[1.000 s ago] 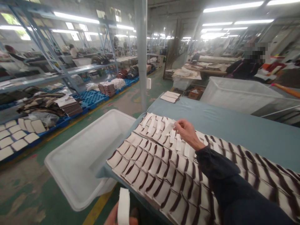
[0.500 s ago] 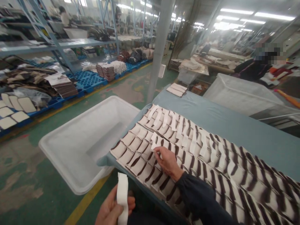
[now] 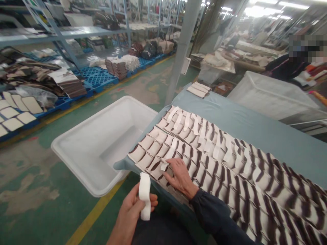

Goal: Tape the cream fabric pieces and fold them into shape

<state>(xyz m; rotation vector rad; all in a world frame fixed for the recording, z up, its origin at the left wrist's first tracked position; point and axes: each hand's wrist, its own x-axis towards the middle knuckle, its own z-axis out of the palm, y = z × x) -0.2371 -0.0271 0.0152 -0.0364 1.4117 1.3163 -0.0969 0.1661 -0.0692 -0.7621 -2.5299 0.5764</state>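
Note:
My left hand (image 3: pixel 136 204) is closed around a bundle of white strips (image 3: pixel 145 190), off the near edge of the table. On the table, my right hand (image 3: pixel 180 175) is spread, with its fingertips on the lower end of a single white strip (image 3: pixel 173 146). That strip lies across rows of cream pieces with dark brown edges (image 3: pixel 153 148). Farther back, several more white strips (image 3: pixel 203 131) lie over another row of the same pieces. The underside of my right fingers is hidden.
A white plastic tub (image 3: pixel 76 136) stands on the floor against the table's left end. A small stack of cream pieces (image 3: pixel 198 89) lies on the blue-green cloth (image 3: pixel 242 115). Behind are a metal post (image 3: pixel 182 51), another tub (image 3: pixel 273 95) and a person in dark clothes (image 3: pixel 286 66).
My right hand has opened and moved down toward the near edge, and the strip under it now lies flatter on the pieces. My left hand has risen with its bundle. The view has shifted.

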